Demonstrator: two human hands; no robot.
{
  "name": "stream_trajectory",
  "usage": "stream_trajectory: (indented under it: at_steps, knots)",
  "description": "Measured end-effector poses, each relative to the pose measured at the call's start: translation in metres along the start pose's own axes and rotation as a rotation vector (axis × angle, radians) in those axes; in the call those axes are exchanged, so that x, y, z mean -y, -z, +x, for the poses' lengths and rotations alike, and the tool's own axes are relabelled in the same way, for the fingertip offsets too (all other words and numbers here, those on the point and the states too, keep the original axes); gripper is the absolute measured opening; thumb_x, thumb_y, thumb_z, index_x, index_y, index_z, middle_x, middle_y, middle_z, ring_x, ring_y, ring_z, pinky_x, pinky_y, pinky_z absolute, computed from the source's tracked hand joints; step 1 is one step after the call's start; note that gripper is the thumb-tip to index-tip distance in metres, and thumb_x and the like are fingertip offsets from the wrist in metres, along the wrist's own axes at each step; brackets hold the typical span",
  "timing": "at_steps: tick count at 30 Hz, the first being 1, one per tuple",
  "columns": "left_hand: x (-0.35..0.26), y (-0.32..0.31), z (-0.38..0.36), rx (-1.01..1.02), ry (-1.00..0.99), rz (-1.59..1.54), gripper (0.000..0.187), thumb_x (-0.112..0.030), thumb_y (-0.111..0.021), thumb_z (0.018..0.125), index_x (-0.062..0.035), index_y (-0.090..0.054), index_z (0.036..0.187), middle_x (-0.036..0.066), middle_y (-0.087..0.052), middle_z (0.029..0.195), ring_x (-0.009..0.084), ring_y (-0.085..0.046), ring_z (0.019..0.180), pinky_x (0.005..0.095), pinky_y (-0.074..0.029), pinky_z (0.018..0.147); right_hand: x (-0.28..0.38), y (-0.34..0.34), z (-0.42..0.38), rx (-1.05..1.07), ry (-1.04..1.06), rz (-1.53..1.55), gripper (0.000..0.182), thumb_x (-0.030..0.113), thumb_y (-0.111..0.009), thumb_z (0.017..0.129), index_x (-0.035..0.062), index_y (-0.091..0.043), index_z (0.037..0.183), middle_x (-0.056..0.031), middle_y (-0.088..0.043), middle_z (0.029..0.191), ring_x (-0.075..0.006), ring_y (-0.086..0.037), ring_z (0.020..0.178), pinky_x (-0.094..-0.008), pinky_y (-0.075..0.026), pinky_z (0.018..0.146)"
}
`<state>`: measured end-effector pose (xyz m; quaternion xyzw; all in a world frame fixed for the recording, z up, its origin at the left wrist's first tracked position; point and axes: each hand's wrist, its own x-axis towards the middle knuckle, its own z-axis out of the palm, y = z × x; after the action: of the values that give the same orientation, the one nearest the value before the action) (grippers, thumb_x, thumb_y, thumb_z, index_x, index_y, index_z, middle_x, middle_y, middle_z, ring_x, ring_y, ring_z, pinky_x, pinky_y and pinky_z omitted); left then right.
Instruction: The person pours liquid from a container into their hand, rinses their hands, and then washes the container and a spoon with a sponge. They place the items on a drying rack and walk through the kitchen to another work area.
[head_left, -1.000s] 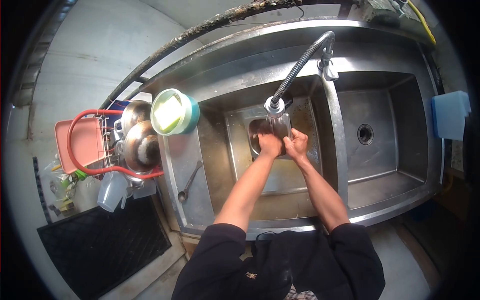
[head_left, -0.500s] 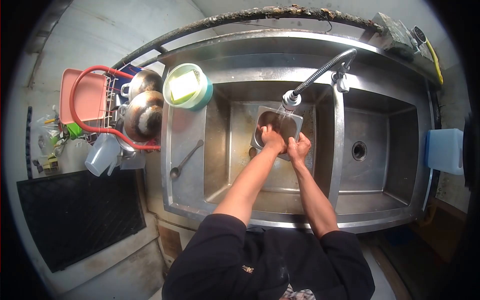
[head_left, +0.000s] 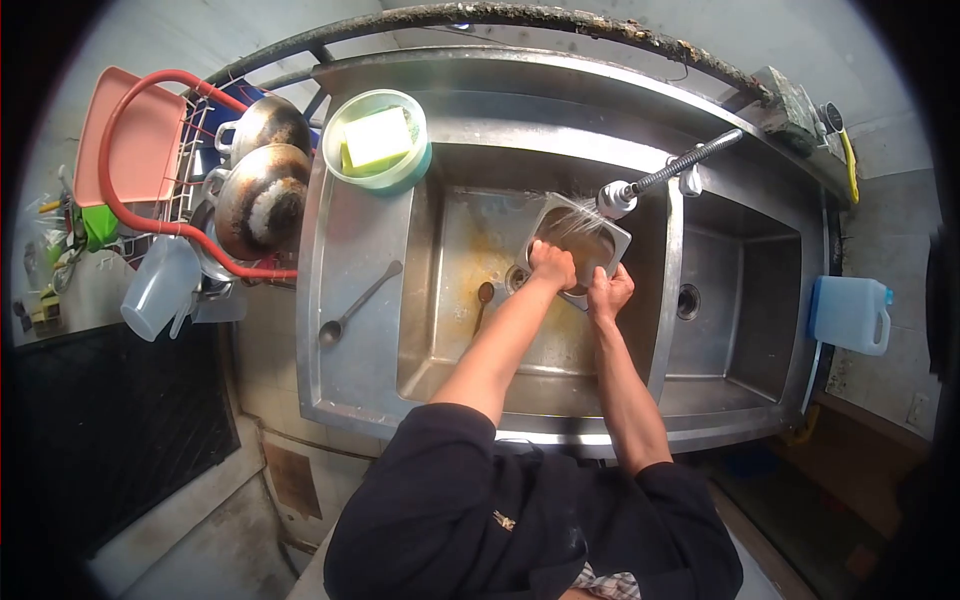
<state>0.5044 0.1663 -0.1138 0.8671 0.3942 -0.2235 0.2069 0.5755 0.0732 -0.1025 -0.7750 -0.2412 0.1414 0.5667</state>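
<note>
A rectangular stainless steel food pan is held tilted over the left sink basin. My right hand grips its near right rim, thumb on top. At the near left edge is my left hand, its fingers curled over the pan; the fingertips are partly hidden. Water sprays from the white faucet head into the pan and splashes to the left. A spoon lies on the basin floor, left of my left forearm, near a drain partly hidden by the pan and my hand.
A tub with a sponge stands at the back left of the counter, with a long spoon nearer. Pots and a plastic jug crowd the left rack. A second basin and blue jerrycan are at right.
My left hand has moved from inside the pan to its near left edge. The pan has turned and shifted slightly right, and water now splashes sideways. The view has shifted as well.
</note>
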Motion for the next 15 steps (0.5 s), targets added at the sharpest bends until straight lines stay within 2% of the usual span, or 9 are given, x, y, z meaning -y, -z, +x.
stream_trajectory:
  at_steps: [4, 6, 7, 8, 10, 11, 12, 14, 15]
  knots:
    - [-0.016, -0.009, -0.003, -0.099, 0.036, -0.125, 0.037, -0.025, -0.059, 0.078, -0.0095, -0.066, 0.111, 0.013, -0.069, 0.097, 0.0274, -0.066, 0.094, 0.0351, -0.044, 0.09, 0.005, 0.003, 0.004, 0.014, 0.033, -0.044, 0.006, 0.005, -0.055, 0.068, 0.001, -0.054, 0.064, 0.0024, -0.05, 0.055, -0.005, -0.042, 0.052, -0.0255, -0.038, 0.047]
    - [-0.006, -0.018, 0.011, 0.253, -0.315, -0.625, 0.041, -0.025, -0.056, 0.078, -0.007, -0.064, 0.114, 0.016, -0.069, 0.094, 0.031, -0.065, 0.094, 0.0386, -0.048, 0.085, -0.004, 0.001, 0.006, -0.034, -0.043, -0.057, 0.009, 0.006, -0.056, 0.068, 0.0008, -0.052, 0.062, 0.0015, -0.049, 0.054, -0.0058, -0.043, 0.052, -0.0264, -0.038, 0.048]
    - [-0.007, -0.031, 0.019, 0.133, -0.405, -0.668, 0.039, -0.017, -0.058, 0.078, -0.0059, -0.062, 0.115, 0.017, -0.068, 0.085, 0.0257, -0.066, 0.091, 0.0362, -0.051, 0.077, -0.002, 0.001, 0.009, -0.01, -0.018, -0.056, 0.012, 0.009, -0.057, 0.068, 0.0008, -0.052, 0.061, -0.0005, -0.048, 0.052, -0.0067, -0.044, 0.052, -0.0281, -0.039, 0.048]
    - [-0.003, -0.046, 0.025, 0.138, -0.394, -0.668, 0.039, -0.017, -0.058, 0.078, -0.0059, -0.062, 0.115, 0.017, -0.068, 0.085, 0.0257, -0.066, 0.091, 0.0362, -0.051, 0.077, -0.001, 0.004, 0.013, -0.003, -0.027, -0.053, 0.012, 0.009, -0.057, 0.068, 0.0008, -0.052, 0.061, -0.0005, -0.048, 0.052, -0.0067, -0.044, 0.052, -0.0281, -0.039, 0.048]
    - [0.012, -0.033, 0.015, 0.26, -0.386, -1.308, 0.037, -0.006, -0.065, 0.076, -0.0025, -0.06, 0.113, 0.015, -0.067, 0.081, 0.0179, -0.066, 0.087, 0.0311, -0.052, 0.073, -0.006, 0.009, 0.037, 0.248, -0.105, -0.243, 0.015, 0.012, -0.06, 0.069, -0.0008, -0.053, 0.064, -0.0067, -0.051, 0.052, -0.0123, -0.046, 0.05, -0.0337, -0.041, 0.05]
    - [0.017, -0.025, 0.012, 0.161, -0.346, -1.496, 0.035, 0.0, -0.065, 0.075, 0.0005, -0.059, 0.11, 0.014, -0.067, 0.082, 0.0167, -0.066, 0.085, 0.0292, -0.053, 0.071, -0.008, 0.008, 0.046, 0.27, -0.249, -0.337, 0.017, 0.015, -0.061, 0.071, -0.0016, -0.057, 0.068, -0.0122, -0.058, 0.058, -0.0189, -0.056, 0.055, -0.0374, -0.046, 0.057]
    - [0.019, -0.024, 0.009, 0.068, -0.295, -1.682, 0.034, 0.005, -0.066, 0.075, 0.0035, -0.058, 0.107, 0.013, -0.067, 0.082, 0.0155, -0.066, 0.082, 0.0274, -0.053, 0.069, -0.018, 0.01, 0.047, 0.272, -0.272, -0.331, 0.017, 0.015, -0.061, 0.071, -0.0016, -0.057, 0.068, -0.0122, -0.058, 0.058, -0.0189, -0.056, 0.055, -0.0374, -0.046, 0.057]
    - [0.015, -0.027, 0.03, -0.404, -0.251, -1.495, 0.023, 0.004, -0.065, 0.078, 0.0076, -0.059, 0.1, 0.013, -0.067, 0.083, 0.0189, -0.067, 0.074, 0.0269, -0.054, 0.063, -0.038, 0.004, 0.05, 0.434, -0.243, -0.464, 0.026, 0.018, -0.059, 0.072, -0.0011, -0.068, 0.087, -0.0193, -0.067, 0.076, -0.0277, -0.067, 0.072, -0.0376, -0.051, 0.069]
    - [0.01, -0.012, 0.03, -0.325, -0.159, -1.727, 0.017, 0.004, -0.063, 0.08, 0.0074, -0.059, 0.096, 0.013, -0.067, 0.082, 0.0188, -0.067, 0.07, 0.0265, -0.054, 0.059, -0.04, 0.003, 0.052, 0.521, -0.229, -0.542, 0.027, 0.018, -0.06, 0.072, -0.0013, -0.068, 0.089, -0.0205, -0.067, 0.078, -0.03, -0.067, 0.076, -0.0387, -0.051, 0.072]
